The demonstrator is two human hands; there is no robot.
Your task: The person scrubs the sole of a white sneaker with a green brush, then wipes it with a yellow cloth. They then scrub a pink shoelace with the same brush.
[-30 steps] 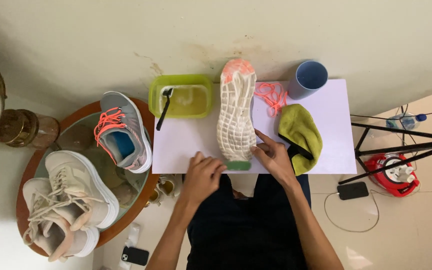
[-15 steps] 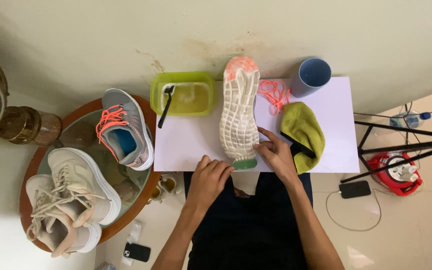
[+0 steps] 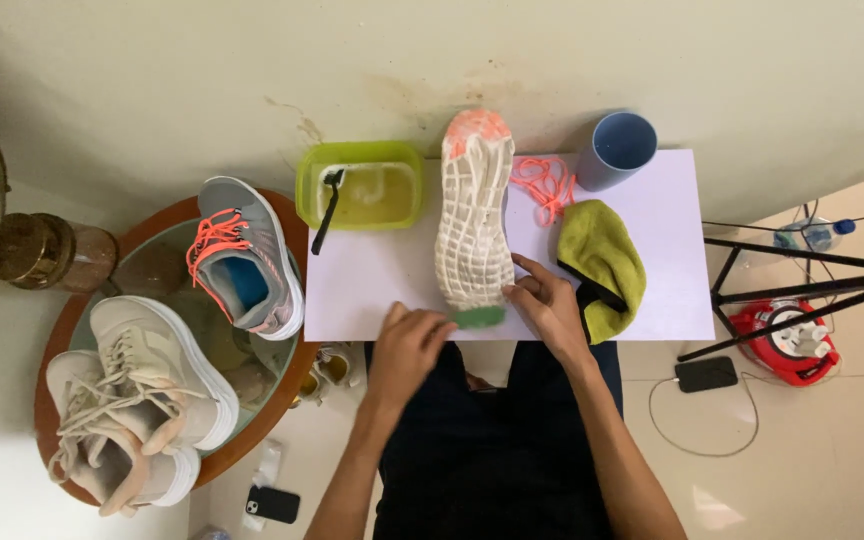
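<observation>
White table, sneaker lying sole-up.
L hand loosely curled at its heel (gripping nothing); R hand fingers spread, touching the sole's edge, near green cloth.

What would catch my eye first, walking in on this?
The upturned shoe lying sole-up in the middle of the white table, with the left hand and right hand at its heel. Behind it to the left sits a green tub of cloudy water with a brush in it; a yellow-green cloth lies to the right.
</observation>
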